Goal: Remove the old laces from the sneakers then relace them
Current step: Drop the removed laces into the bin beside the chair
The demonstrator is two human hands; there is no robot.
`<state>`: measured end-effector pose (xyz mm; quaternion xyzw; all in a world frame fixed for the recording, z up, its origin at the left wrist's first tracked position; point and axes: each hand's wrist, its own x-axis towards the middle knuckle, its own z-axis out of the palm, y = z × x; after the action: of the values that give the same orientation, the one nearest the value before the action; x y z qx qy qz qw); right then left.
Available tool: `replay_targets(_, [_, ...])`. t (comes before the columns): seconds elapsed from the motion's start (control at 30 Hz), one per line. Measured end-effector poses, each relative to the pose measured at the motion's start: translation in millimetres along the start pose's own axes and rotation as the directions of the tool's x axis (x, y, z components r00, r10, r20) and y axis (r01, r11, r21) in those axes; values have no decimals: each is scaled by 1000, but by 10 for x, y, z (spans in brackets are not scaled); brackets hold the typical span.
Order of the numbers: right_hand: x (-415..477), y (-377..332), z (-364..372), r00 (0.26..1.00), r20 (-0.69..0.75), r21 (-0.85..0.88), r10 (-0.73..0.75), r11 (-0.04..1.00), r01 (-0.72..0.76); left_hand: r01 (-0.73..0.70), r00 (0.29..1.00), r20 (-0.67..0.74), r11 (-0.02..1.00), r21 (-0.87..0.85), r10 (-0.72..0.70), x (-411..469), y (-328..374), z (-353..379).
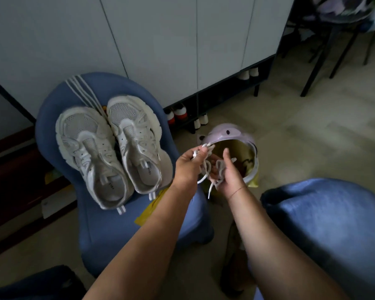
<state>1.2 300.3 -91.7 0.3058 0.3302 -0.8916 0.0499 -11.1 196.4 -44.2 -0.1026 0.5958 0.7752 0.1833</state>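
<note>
Two white sneakers stand side by side on a blue chair (100, 224), the left sneaker (91, 156) and the right sneaker (136, 144), both without laces in their eyelets. Several flat white laces (82, 92) lie straight on the chair back beyond the toes. To the right of the chair, above a lilac bin (230, 135), my left hand (187, 167) and my right hand (228, 174) both hold a tangled bunch of white laces (208, 169). Loose ends hang down between the hands.
The bin has a yellow liner and stands on the tiled floor. A grey cabinet (182, 40) with shoes under it runs behind the chair. My knee in blue jeans (325, 230) is at lower right. Black chair legs stand at upper right.
</note>
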Motion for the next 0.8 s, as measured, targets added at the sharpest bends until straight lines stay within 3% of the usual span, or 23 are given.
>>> replay_targets(0.13, [139, -157, -46, 1000, 24, 166, -15, 986, 11, -9, 988, 150, 993, -115, 26, 195, 110, 280])
replay_targets(0.3, [357, -286, -51, 972, 223, 410, -72, 912, -26, 57, 985, 169, 992, -111, -37, 380, 84, 471])
replay_targets(0.57, [501, -343, 58, 969, 178, 500, -168, 864, 58, -16, 992, -128, 999, 48, 22, 565, -123, 507])
replay_targets(0.7, [418, -304, 50, 976, 172, 467, -132, 884, 37, -85, 984, -141, 983, 161, 108, 535, -263, 553])
replay_targets(0.8, [340, -320, 79, 983, 186, 481, -7, 873, -85, -157, 976, -116, 963, 218, 185, 512, -287, 565])
